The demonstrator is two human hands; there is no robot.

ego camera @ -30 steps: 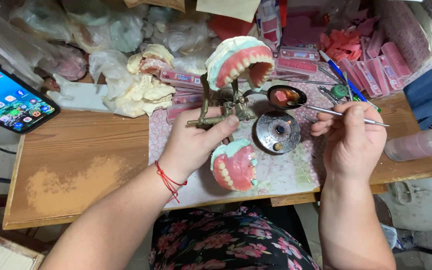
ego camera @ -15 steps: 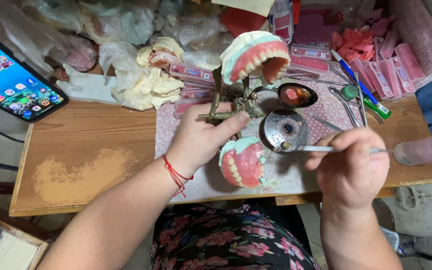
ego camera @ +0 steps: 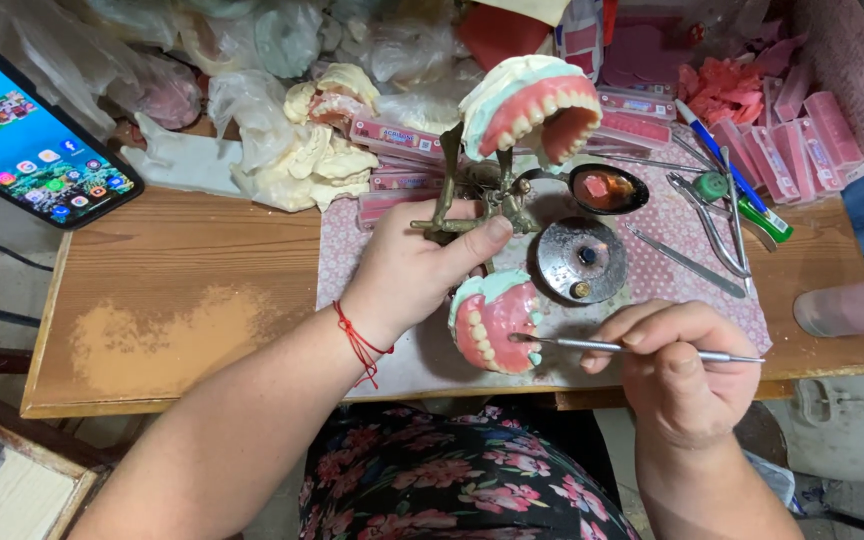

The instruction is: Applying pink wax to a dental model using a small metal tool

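- Now the left hand [ego camera: 417, 265] is closed on the brass frame of a dental articulator [ego camera: 472, 200], with the thumb pressed on its horizontal bar.
- On this articulator, the upper denture model [ego camera: 532, 105] with pink gums and white teeth is swung up and open, on the far side of the hand.
- Just near of the left hand sits the lower denture model [ego camera: 494, 322], also pink with a row of white teeth, close to the near edge of the worktop [ego camera: 182, 300].
- The right hand [ego camera: 677, 365] holds a thin metal instrument [ego camera: 632, 348] between thumb and fingers, like a pen; its tip touches the right side of the lower denture model.
- Between the two hands, a little farther, stands a round metal burner [ego camera: 582, 260] on a pink dotted cloth [ego camera: 652, 240].
- A small black spoon-like dish [ego camera: 607, 188] with pink wax lies just far of the burner.
- To the right, metal tools [ego camera: 702, 215] and pens lie on the cloth.
- At the far left, a smartphone [ego camera: 27, 140] with a lit screen leans over the worktop edge.
- White plaster casts [ego camera: 302, 150] lie at the far side, left of the articulator.
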